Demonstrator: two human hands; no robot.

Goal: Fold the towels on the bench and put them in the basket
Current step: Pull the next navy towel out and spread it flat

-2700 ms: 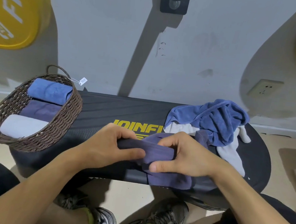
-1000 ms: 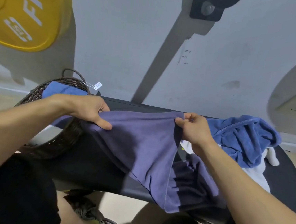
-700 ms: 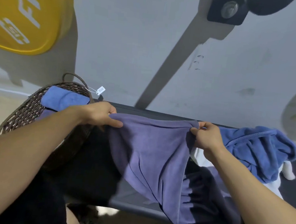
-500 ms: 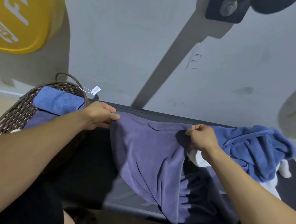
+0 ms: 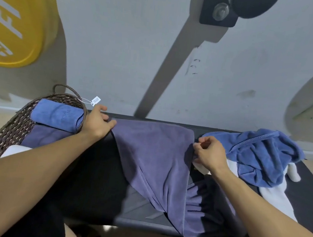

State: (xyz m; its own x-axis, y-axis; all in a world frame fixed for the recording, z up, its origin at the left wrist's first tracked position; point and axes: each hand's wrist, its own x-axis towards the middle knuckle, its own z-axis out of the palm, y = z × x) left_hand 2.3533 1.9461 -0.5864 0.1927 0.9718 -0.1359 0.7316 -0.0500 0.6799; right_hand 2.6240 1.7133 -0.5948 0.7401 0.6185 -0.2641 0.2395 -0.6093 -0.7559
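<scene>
The purple towel [image 5: 154, 156] lies spread over the dark table [image 5: 93, 169], its far edge flat near the wall and its near end spilling in soft folds over the front lip. The left hand [image 5: 96, 124] pinches the far left corner, fingers closed on the cloth right beside the basket [image 5: 7, 132]; the right hand [image 5: 208, 154] sits at the far right corner with its fingers curled, though I cannot tell whether they hold the hem or have just let it go. This cloth looks light and limp, a plush weave that drapes and bunches wherever it is unsupported, so it should not slip from a pinch but will not keep a shape alone. I'd say the corners and the stitched hem are the places to hold, pulled taut between both hands. The basket already carries a rolled blue towel [image 5: 56, 115], a purple one and a white one. To the right a crumpled blue towel [image 5: 259, 153] lies over a white towel [image 5: 276, 196], both unfolded.
</scene>
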